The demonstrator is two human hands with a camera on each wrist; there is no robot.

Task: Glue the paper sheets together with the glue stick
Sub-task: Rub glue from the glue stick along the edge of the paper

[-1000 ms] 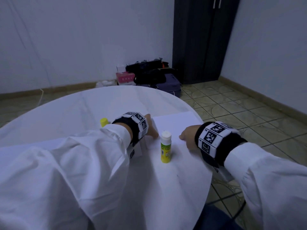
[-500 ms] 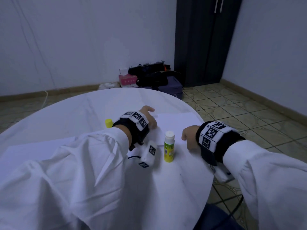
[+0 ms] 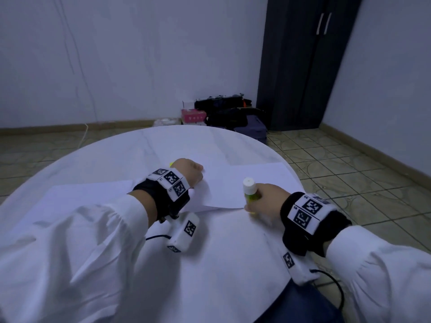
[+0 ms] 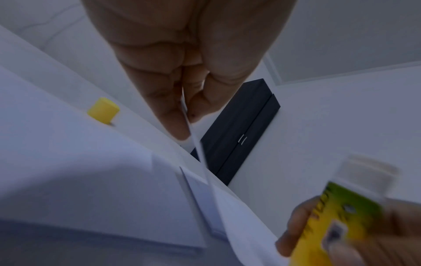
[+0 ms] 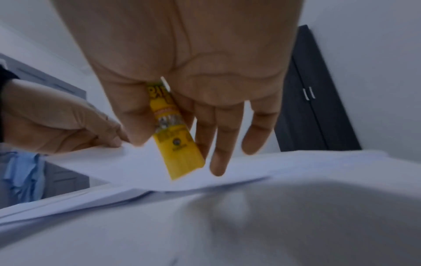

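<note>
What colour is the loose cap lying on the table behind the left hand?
Yellow. The cap shows best in the left wrist view, lying on the table.

Two paper sheets [image 3: 245, 185] overlap on table [image 3: 140, 145]; cap [image 4: 103, 110] behind left hand [image 3: 190, 172]; glue stick [image 3: 250, 191] in right hand [image 3: 265, 201], at sheet's near edge.

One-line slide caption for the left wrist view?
Left hand pinches a paper sheet; right hand holds the glue stick nearby.

A round white table [image 3: 130, 150] carries two paper sheets [image 3: 77, 199], partly overlapping, and a small yellow cap [image 4: 103, 110] beside them.
</note>
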